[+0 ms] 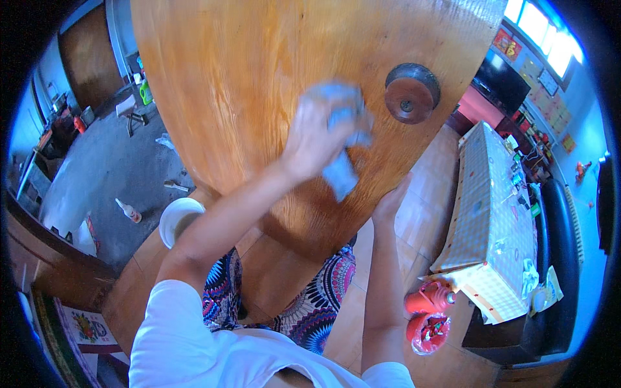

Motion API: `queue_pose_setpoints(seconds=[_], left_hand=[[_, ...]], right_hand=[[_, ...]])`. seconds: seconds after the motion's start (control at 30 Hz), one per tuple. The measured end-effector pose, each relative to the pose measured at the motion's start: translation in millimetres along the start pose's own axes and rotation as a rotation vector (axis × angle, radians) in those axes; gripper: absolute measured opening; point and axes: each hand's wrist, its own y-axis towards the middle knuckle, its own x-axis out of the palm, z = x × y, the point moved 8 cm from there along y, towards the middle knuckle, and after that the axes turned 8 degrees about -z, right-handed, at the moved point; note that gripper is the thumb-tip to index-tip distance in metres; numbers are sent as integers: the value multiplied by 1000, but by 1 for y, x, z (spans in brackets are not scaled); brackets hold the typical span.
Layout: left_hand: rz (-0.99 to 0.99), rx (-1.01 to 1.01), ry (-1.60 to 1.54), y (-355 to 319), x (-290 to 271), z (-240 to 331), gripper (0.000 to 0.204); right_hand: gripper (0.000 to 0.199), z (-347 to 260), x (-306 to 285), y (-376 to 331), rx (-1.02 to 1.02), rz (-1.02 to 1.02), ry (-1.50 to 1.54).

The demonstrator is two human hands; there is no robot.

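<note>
A varnished wooden door with a round dark knob fills the upper middle of the view. My left hand is closed on a blue-grey cloth pressed to the door's face, left of the knob. Hand and cloth are smeared by motion, and part of the cloth trails below the fingers. Lower down, my right hand grips the door's right edge; some of its fingers are hidden by the door.
A white basin stands on the floor by my left arm, with a bottle farther left. On the right are a red thermos, a red-lined bin and a table with a checked cloth. A black sofa lies beyond.
</note>
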Motion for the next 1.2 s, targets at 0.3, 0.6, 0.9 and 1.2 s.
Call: queue_pose_setpoints(seconds=[0.3, 0.6, 0.9, 1.2], left_hand=[[-7, -108, 100, -80, 38, 0, 44], [90, -776, -1328, -144, 37, -7, 47], [240, -1041, -1928, -171, 48, 20, 68], [-142, -955, -1800, -184, 20, 34, 80]], right_hand=[[59, -4, 14, -15, 1, 40, -111], [47, -30, 9, -39, -76, 175, -514], [83, -67, 141, -137, -612, -486, -1164], [58, -83, 126, -101, -785, -347, -1034]])
